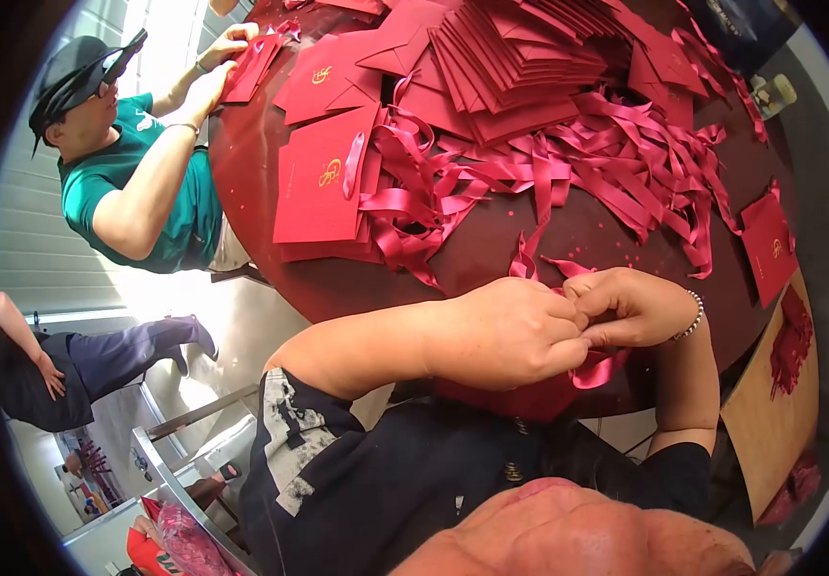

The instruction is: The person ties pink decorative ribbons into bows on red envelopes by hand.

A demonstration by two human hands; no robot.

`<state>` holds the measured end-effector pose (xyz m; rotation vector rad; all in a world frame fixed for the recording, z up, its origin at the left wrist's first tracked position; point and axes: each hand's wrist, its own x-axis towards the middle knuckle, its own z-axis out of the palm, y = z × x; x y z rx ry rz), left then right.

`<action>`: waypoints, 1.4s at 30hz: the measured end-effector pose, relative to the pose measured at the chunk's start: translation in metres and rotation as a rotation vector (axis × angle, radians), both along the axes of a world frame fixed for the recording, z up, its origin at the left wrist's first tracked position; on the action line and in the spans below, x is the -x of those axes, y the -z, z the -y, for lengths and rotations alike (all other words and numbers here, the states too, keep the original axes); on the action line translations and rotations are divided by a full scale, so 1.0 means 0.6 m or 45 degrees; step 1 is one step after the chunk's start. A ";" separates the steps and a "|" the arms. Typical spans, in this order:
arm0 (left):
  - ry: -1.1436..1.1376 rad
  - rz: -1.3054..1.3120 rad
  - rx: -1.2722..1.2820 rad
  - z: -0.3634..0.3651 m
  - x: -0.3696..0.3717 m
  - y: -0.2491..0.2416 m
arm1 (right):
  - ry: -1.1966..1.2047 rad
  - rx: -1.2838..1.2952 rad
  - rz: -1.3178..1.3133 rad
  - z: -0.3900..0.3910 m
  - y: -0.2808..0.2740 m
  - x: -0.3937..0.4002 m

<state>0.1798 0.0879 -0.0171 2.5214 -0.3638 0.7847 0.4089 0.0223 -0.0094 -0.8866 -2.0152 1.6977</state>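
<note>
My left hand [510, 334] and my right hand [630, 307] meet at the near edge of the round table, fingers closed in a pinch on a pink ribbon [599, 372]. One loop of this ribbon hangs below the fingers, and more ribbon shows above the knuckles. Beneath my left hand lies a red paper piece [515, 398], mostly hidden by my hand and forearm. Where the fingertips touch, the exact hold on the ribbon is covered. Beyond my hands is a tangled heap of pink ribbons [625, 158].
Red bags with gold print [313, 182] are stacked at left, and folded red bags [501, 72] are piled at the back. Another red bag [769, 248] lies at right. A co-worker [150, 182] handles a red bag. Another person [97, 370] is farther left, near a chair.
</note>
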 end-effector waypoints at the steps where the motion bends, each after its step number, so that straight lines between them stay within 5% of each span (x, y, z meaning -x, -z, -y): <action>1: -0.024 0.005 0.016 -0.002 -0.001 -0.001 | 0.052 0.019 -0.016 0.001 0.003 0.000; 4: -0.011 -0.102 0.308 -0.014 0.003 0.005 | 0.315 0.041 -0.107 0.014 0.015 0.008; 7: 0.077 -0.152 0.509 -0.012 -0.001 0.004 | 0.898 0.333 -0.213 0.004 0.053 0.002; 12: -0.266 -0.414 0.390 -0.027 -0.006 0.016 | 1.452 -0.041 -0.207 -0.011 0.051 -0.014; 18: -0.514 -0.401 0.541 -0.041 -0.015 0.032 | 1.048 -0.136 0.303 0.030 0.020 -0.067; 20: -0.564 -0.394 0.545 -0.044 -0.015 0.038 | 0.983 -0.206 1.288 0.016 0.010 -0.051; 21: -0.615 -0.383 0.553 -0.046 -0.015 0.041 | 1.018 -0.320 1.368 0.014 0.028 -0.044; 26: -0.669 -0.493 0.557 -0.056 -0.011 0.047 | 1.026 -0.617 1.034 0.008 0.077 -0.045; 29: -0.703 -0.397 0.783 -0.066 0.004 0.047 | 1.277 -0.854 0.606 0.001 0.072 -0.055; 30: -0.721 -0.385 0.776 -0.065 0.008 0.038 | 1.468 -0.717 0.337 0.005 0.061 -0.048; 32: -0.807 -0.524 0.827 -0.062 0.016 0.019 | 1.355 -0.596 0.020 0.026 0.013 -0.034; 34: -0.759 -0.690 0.732 -0.059 0.019 0.009 | 1.002 -0.764 -0.010 0.035 0.006 -0.002; 35: -0.752 -0.688 0.607 -0.056 0.020 0.013 | 0.824 -1.093 0.273 0.033 0.010 0.018; 39: -0.722 -0.693 0.638 -0.044 0.007 0.026 | 0.828 -1.217 0.426 0.018 0.069 0.066; 42: -0.696 -0.558 0.712 -0.035 -0.009 0.026 | 0.686 -1.019 0.439 0.019 0.068 0.029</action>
